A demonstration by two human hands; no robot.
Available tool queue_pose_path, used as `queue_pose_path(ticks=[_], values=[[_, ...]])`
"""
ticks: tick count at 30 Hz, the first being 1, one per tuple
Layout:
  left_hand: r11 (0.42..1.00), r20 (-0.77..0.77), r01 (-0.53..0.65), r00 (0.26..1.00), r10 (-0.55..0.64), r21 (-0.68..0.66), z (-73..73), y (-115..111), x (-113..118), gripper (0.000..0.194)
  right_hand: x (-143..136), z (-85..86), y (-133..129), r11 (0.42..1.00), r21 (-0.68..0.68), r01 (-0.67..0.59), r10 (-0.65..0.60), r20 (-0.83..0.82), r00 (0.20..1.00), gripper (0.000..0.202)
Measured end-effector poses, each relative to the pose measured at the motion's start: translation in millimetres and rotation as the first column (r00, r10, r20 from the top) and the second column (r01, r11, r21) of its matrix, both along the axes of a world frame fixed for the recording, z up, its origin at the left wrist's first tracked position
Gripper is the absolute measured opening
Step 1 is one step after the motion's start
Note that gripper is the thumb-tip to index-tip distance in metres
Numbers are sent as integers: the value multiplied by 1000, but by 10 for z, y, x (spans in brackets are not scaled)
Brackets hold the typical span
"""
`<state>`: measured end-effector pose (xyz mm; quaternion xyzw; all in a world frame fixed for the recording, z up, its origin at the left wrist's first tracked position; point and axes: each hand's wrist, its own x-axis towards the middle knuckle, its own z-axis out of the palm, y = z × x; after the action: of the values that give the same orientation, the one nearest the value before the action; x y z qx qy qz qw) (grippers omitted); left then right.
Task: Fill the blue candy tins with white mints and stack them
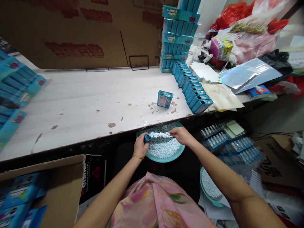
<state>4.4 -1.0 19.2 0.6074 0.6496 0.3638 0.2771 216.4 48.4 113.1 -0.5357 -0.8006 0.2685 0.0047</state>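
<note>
My left hand is wrapped round a small blue tin, held tilted over the left rim of a teal basin. White round candies fill the basin. From the tin's mouth toward my right hand runs a raised row of the same candies. The right fingers are pressed together at the row's far end; what carries the candies is hidden under them. One blue tin stands alone on the white table, beyond the basin.
A row of blue tins leads back to stacked blue display boxes. More boxes stand at left. Below the table are a cardboard box at left and a second candy basin at right. Bags clutter the back right.
</note>
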Motion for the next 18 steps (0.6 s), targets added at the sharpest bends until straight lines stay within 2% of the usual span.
queue_pose_path(ticks=[3,6,13,16,18], values=[[1000,-41,27,999,-27,2,25,-6,75,34,-192,271,-53,992,48,-117,98,292,951,30],[999,-54,53,997,-53,1,12,-21,100,35,-354,429,-111,976,71,-205,154,442,884,28],[998,-44,68,997,-67,13,-47,-21,101,35,-532,493,-189,945,128,-299,205,482,852,25],[998,-19,63,998,-63,15,-57,-6,91,34,-433,502,-214,945,120,-304,209,492,845,26],[998,8,57,998,-57,12,-70,3,71,34,-259,459,-215,954,125,-272,182,480,858,28]])
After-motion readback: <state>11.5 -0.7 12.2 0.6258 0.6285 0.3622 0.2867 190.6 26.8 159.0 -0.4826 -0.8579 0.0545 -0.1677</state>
